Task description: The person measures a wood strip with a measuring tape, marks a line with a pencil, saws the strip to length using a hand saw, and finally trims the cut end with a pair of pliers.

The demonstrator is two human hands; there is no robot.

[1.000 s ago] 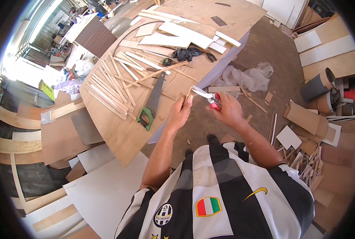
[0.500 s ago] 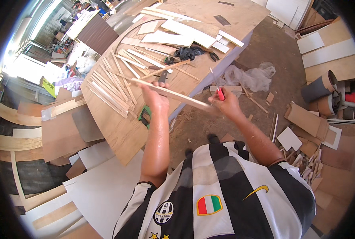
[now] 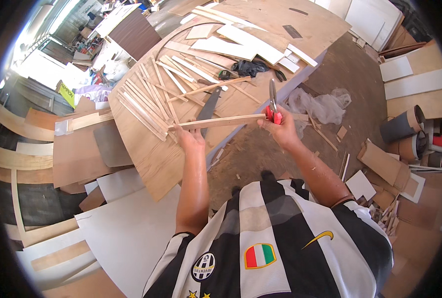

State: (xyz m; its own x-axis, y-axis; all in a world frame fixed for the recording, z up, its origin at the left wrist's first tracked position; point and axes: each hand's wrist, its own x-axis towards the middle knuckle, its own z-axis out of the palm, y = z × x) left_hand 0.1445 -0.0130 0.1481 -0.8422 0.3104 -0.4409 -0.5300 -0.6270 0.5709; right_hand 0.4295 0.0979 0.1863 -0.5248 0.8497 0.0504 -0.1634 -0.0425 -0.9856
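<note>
A long, narrow wooden strip (image 3: 226, 121) spans the space between my hands, near the table's edge. My left hand (image 3: 191, 138) grips its left end. In my right hand (image 3: 283, 133) is a red-handled hand tool (image 3: 276, 116) with metal jaws pointing away from me; its exact kind is hard to tell. The strip's right end meets the tool and my right fingers. Beyond the strip, a handsaw blade (image 3: 211, 106) lies on the plywood table (image 3: 149, 171); the saw's handle is hidden by my left hand.
Several thin wooden strips (image 3: 140, 114) lie on the table's left part. White boards (image 3: 223, 48), a black plastic bag (image 3: 248, 67) and black-handled pliers (image 3: 280, 75) are farther back. Clear plastic sheeting (image 3: 325, 105) and offcuts litter the floor. Panels (image 3: 131, 223) stand at my left.
The strip has turned from slanting down to the right to nearly level. My left hand has moved down and toward its left end. The tool in my right hand now points upward at the strip's right end.
</note>
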